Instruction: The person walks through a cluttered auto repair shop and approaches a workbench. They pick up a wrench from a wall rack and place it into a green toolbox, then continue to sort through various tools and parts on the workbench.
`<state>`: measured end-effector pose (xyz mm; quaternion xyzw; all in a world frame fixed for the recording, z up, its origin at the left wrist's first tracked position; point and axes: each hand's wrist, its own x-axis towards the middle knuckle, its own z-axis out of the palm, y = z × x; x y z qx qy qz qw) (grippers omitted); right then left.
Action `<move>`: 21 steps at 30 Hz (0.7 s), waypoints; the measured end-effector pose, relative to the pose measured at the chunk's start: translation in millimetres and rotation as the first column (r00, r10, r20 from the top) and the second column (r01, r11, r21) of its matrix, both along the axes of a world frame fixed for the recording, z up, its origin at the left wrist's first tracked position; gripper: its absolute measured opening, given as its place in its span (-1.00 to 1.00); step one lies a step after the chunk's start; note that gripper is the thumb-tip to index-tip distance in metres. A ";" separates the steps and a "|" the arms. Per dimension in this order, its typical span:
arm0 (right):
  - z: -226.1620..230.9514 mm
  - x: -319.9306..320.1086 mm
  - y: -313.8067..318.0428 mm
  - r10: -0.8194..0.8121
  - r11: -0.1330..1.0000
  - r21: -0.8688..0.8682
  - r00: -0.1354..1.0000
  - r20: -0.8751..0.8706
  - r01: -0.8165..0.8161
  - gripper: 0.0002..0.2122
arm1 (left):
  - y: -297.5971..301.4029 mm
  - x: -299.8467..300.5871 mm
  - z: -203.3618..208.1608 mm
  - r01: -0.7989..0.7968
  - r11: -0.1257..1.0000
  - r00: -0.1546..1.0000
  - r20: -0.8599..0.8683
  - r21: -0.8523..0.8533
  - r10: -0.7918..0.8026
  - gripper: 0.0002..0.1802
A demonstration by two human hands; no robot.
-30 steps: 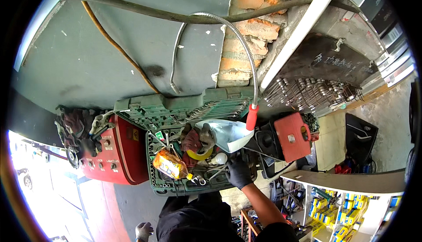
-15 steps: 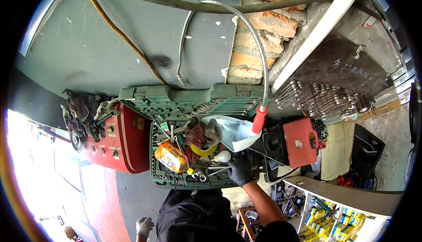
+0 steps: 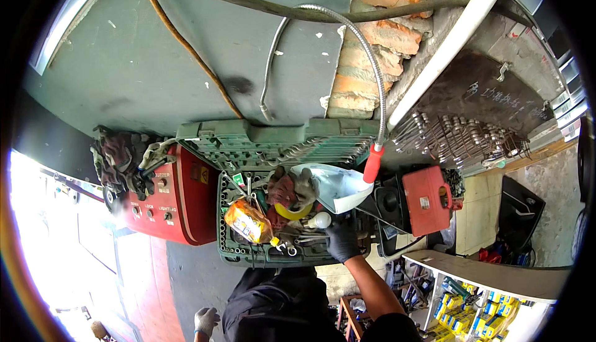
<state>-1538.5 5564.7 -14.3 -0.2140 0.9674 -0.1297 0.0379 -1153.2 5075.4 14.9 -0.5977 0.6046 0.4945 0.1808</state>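
- One green tool case [image 3: 268, 257] lies open before you, at the middle of the view, its lid [image 3: 248, 134] raised at twelve o'clock.
- Your right hand [image 3: 343, 242], dark-gloved, reaches into the case at four o'clock; its fingers are hidden among the tools, so I cannot tell whether they are clamped on anything.
- Just off that hand, toward eleven o'clock, lies a white bulb [image 3: 320, 220].
- Inside the case you have an orange bag [image 3: 249, 221] at nine o'clock, and a yellow ring [image 3: 289, 214] beneath crumpled gloves [image 3: 290, 188] near the centre.
- A pale container [image 3: 338, 191] sits at two o'clock.
- Your left hand [image 3: 206, 321], light-gloved, hangs well apart at seven o'clock, fingers seemingly loose and apart, though small in view.
- Farther out: a red control box [image 3: 202, 199] at nine, a red case [image 3: 426, 199] at three.
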 end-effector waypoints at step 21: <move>30.6 8.5 10.9 -0.080 0.966 -0.234 0.985 0.153 0.115 -0.84 | -28.1 -2.4 -0.6 0.038 0.999 0.999 -0.003 0.014 -0.038 -0.81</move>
